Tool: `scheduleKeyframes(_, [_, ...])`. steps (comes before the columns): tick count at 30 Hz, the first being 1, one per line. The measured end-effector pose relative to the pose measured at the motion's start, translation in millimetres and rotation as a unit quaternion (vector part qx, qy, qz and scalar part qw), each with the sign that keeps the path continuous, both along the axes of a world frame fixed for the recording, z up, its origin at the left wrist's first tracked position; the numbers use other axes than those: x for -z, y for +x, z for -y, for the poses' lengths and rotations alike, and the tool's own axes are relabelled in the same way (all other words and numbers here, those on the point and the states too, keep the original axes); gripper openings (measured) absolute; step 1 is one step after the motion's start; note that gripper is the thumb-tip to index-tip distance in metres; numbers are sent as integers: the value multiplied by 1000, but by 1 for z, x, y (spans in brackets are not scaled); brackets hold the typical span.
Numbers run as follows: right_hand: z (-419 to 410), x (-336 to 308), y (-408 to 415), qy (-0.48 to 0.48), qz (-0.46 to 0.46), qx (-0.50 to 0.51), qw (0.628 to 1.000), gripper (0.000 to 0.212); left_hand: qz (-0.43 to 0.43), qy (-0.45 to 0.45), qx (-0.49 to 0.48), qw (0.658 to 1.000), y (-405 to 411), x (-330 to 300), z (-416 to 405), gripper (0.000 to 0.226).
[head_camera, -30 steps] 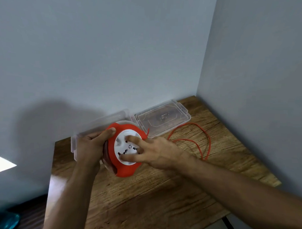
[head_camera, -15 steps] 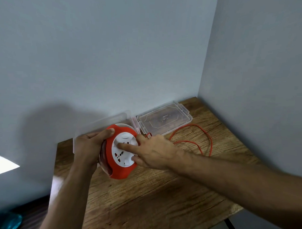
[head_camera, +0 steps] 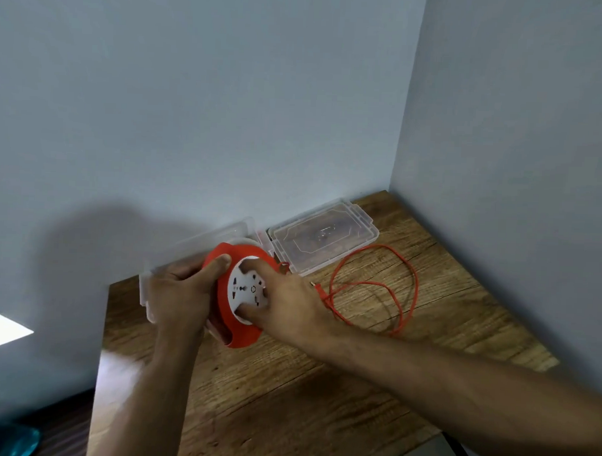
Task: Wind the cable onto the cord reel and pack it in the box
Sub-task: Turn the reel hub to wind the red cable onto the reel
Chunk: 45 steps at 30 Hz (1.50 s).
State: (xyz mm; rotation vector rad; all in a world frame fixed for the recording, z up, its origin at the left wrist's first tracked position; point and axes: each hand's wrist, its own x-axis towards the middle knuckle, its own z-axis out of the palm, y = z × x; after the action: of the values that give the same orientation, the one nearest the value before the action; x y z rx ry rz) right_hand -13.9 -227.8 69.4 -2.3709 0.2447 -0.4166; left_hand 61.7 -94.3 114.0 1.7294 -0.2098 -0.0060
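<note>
Left grip: your left hand [head_camera: 179, 292] clasps the rim of the round orange plastic cord reel [head_camera: 245, 338], tilted on edge.
Right grip: your right hand [head_camera: 290, 304] pinches its white socket face [head_camera: 244, 290].
Box: the clear plastic box [head_camera: 325, 266] lies open just behind.
Cable: the thin orange cable [head_camera: 408, 293] lies in loose loops on the wooden tabletop [head_camera: 321, 399].

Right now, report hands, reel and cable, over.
Left hand grips cord reel rim, right hand pinches its white face. Cable loose, looped on table. Box open behind, nothing blocking.
</note>
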Motion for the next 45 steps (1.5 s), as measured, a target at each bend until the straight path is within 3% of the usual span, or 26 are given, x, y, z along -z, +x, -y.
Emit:
scheduleKeyframes(2, [-7,-5,3,202,-63,55,976,57,31,12,6,999,-5,5,2,15])
scheduleKeyframes(5, [-12,-15,8,500,-170,126,839,50,58,25,0,998,-9,13,4,11])
scheduleKeyframes(7, [-9,-17,5,551,-193,108,805,52,69,34,-4,997,-8,16,3,17])
scheduleKeyframes(9, [0,-20,-1,544,-196,55,814,45,45,16,-9,999,-6,16,1,14])
scheduleKeyframes(11, [12,-23,-8,412,-195,14,890,38,-11,-26,-25,999,-2,16,-2,17])
scheduleKeyframes(13, [26,-19,-14,122,-136,11,983,35,-71,-61,-36,995,2,15,-6,10])
scheduleKeyframes(14, [33,-17,-17,-24,-73,-1,997,36,-91,-67,-37,993,5,14,-7,8])
scheduleKeyframes(16, [43,-17,-21,-218,30,-103,970,41,-109,-59,-22,992,8,11,-6,10])
scheduleKeyframes(19, [55,-20,-18,-394,48,-281,874,54,-123,-26,8,992,8,7,-3,12])
scheduleKeyframes(23, [61,-33,-9,-448,20,-362,817,64,-139,-12,40,989,15,0,-3,11])
scheduleKeyframes(29, [58,-47,-1,-536,79,-361,759,63,-145,23,84,986,15,-6,-2,13])
scheduleKeyframes(31, [56,-39,-3,-548,124,-331,758,64,-137,18,82,987,14,-5,-3,10])
scheduleKeyframes(35, [46,-16,-8,-458,111,-260,843,57,-102,38,87,990,7,-2,-3,23])
scheduleKeyframes(40, [27,4,-15,-255,102,-66,959,65,-63,10,74,995,0,6,1,36])
scheduleKeyframes(42, [12,7,-18,-72,43,32,996,66,-60,-10,45,997,-1,12,3,30])
scheduleKeyframes(43, [4,5,-18,54,-7,66,996,68,-51,-8,31,998,-3,14,5,24])
scheduleKeyframes(44, [-3,2,-16,200,-57,95,974,69,-31,8,22,999,-5,16,7,19])
scheduleKeyframes(45, [-7,0,-12,344,-102,118,926,67,-4,32,21,999,-9,18,10,14])
